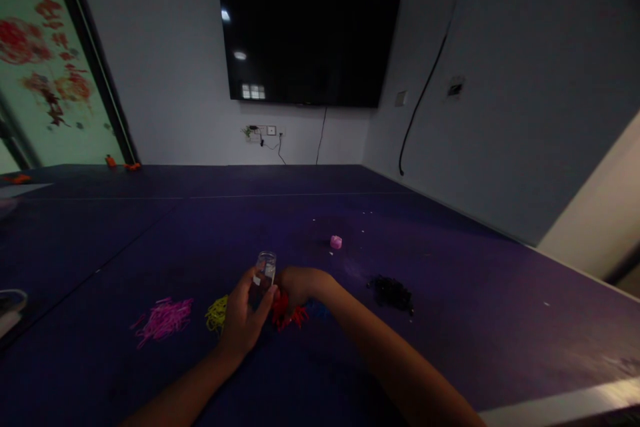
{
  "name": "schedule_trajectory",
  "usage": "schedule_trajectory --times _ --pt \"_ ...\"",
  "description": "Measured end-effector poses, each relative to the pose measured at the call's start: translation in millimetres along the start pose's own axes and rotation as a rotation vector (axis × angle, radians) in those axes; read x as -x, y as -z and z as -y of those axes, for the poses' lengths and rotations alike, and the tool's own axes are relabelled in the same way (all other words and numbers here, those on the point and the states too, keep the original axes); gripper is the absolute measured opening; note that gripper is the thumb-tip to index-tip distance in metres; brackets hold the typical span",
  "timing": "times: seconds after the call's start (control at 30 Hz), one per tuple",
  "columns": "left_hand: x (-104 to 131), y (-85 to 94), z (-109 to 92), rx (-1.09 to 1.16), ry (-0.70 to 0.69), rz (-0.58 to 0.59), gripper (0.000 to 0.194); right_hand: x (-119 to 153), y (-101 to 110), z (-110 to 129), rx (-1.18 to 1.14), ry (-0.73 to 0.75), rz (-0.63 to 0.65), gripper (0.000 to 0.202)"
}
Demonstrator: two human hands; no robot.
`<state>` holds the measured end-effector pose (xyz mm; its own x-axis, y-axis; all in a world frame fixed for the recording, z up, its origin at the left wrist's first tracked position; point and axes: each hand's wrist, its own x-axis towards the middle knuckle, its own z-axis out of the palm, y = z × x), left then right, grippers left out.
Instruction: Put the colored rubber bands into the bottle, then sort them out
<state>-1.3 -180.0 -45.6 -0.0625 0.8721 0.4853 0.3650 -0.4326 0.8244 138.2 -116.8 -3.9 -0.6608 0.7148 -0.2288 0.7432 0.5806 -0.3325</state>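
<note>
My left hand (pixel 245 313) is closed around a small clear glass jar (pixel 267 265), held upright with its mouth at the top. A whitish patch shows on the jar's side. Close beside it, my right hand (pixel 299 285) bends down over a pile of short red strands (pixel 293 318). Its fingers look curled together and are partly hidden, so what they grip does not show. Yellow strands (pixel 217 313) lie just left of my left hand, and pink strands (pixel 165 319) farther left. Blue strands (pixel 317 309) are partly covered by my right forearm.
A heap of small black pieces (pixel 393 293) lies to the right of my right forearm. Farther back sits a small pink object (pixel 336 242) among white specks. The dark purple table (pixel 240 220) reaches toward the wall, where a large screen (pixel 310 40) hangs.
</note>
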Motion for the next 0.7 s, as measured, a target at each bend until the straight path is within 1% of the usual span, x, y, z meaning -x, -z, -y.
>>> schedule_trajectory --times 0.1,0.2,0.27,0.43,0.6,0.7 --pt "-0.1 -1.3 1.1 0.01 0.006 0.004 0.046 0.3 1.1 0.5 0.129 0.061 0.084 0.023" --pt "-0.3 -2.1 0.4 0.003 0.012 0.043 0.046 1.1 3.7 -0.8 0.212 0.087 0.038 0.024" --pt "-0.7 -2.0 -1.4 -0.001 0.011 0.084 0.044 1.8 6.8 -3.9 0.221 0.075 0.007 0.023" --pt "-2.1 -1.4 -5.4 -0.032 0.0 0.146 0.044 7.4 22.4 -18.4 0.127 0.021 -0.072 0.02" --pt "-3.1 -2.0 -3.9 -0.11 -0.032 0.237 0.041 18.4 41.0 -32.2 -0.029 -0.001 -0.241 0.017" --pt "-2.7 -2.8 -3.1 -0.145 -0.051 0.258 0.043 27.0 50.4 -33.7 -0.166 0.02 -0.317 0.016"
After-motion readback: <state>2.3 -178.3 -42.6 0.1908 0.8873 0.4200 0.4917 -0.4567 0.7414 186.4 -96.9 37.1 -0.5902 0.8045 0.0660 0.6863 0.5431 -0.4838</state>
